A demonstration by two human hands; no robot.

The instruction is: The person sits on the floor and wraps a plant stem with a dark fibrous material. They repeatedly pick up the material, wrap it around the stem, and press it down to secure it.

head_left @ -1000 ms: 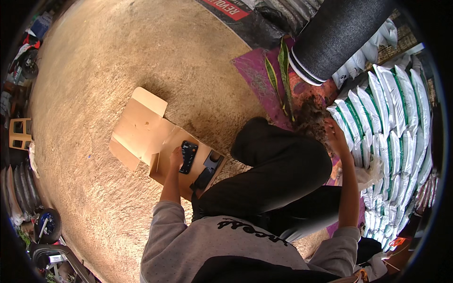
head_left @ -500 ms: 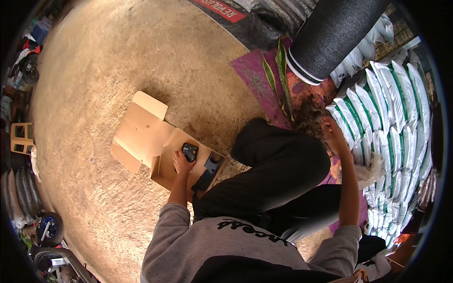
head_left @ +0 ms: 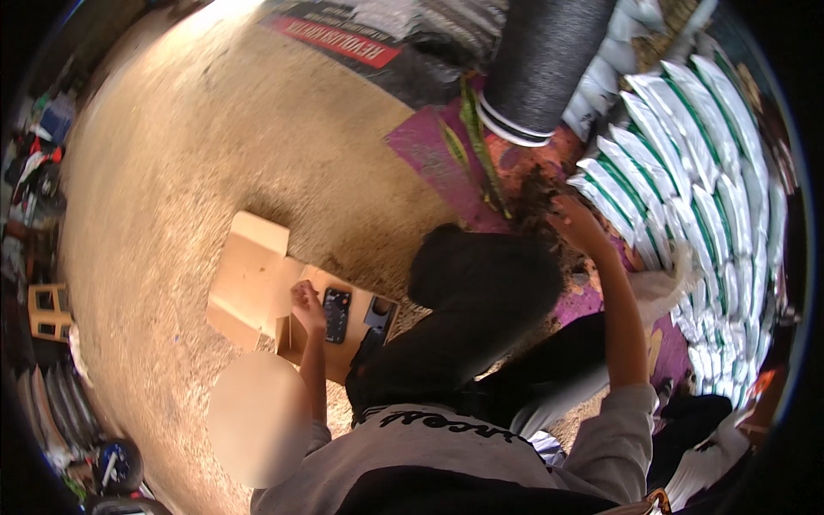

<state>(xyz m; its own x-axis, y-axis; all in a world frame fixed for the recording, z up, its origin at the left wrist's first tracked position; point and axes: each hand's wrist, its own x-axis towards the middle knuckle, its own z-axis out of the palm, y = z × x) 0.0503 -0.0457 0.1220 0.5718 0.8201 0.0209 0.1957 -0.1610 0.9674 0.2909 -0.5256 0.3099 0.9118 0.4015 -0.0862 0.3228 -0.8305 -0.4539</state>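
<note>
An open cardboard box (head_left: 249,279) lies on the ground to my left, its lid folded out to the far left. Inside are a black phone (head_left: 336,316) and, nearer my knee, a black item with a grey panel (head_left: 378,312). My left hand (head_left: 307,305) hovers over the box beside the phone, its fingers curled in and apparently holding nothing. At the right, my right hand (head_left: 577,227) reaches over dark soil (head_left: 536,196) on a purple and orange sheet (head_left: 433,154), fingers loosely stretched out. Whether its fingertips touch the soil I cannot tell.
Long green leaves (head_left: 482,154) lie beside the soil. A large black roll with a white rim (head_left: 541,69) stands beyond it. White and green bags (head_left: 678,163) are stacked at right. A yellow crate (head_left: 50,312) is far left. A beige round patch (head_left: 260,419) covers my left sleeve.
My left hand has let go of the phone, which now rests in the box, and has drawn off to its left. My right hand has moved nearer the soil. The whole view has shifted.
</note>
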